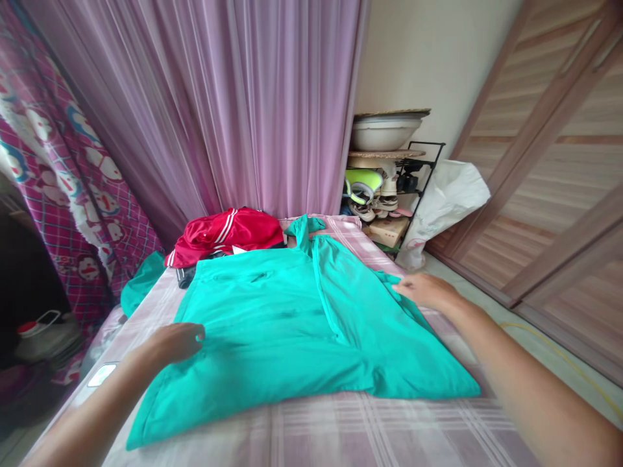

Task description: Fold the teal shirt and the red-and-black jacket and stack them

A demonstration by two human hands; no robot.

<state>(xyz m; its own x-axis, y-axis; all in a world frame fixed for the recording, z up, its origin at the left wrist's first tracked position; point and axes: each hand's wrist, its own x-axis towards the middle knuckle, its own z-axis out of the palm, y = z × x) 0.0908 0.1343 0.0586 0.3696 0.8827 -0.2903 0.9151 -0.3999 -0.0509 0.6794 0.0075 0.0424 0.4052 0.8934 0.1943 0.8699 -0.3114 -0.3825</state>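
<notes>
A turquoise garment (282,324) lies spread on a bed with a pink checked sheet (341,428), its right part folded over the middle. My left hand (178,340) rests on the garment's left edge with fingers curled onto the cloth. My right hand (423,288) pinches the garment's right edge near a fold.
A red garment with white stripes (226,233) lies at the bed's far end, with more turquoise cloth (141,282) hanging off the left side. A phone (101,375) lies by my left arm. Purple curtains (233,104) hang behind. A shoe rack (389,194), white bag (448,201) and wooden wardrobe (549,168) stand right.
</notes>
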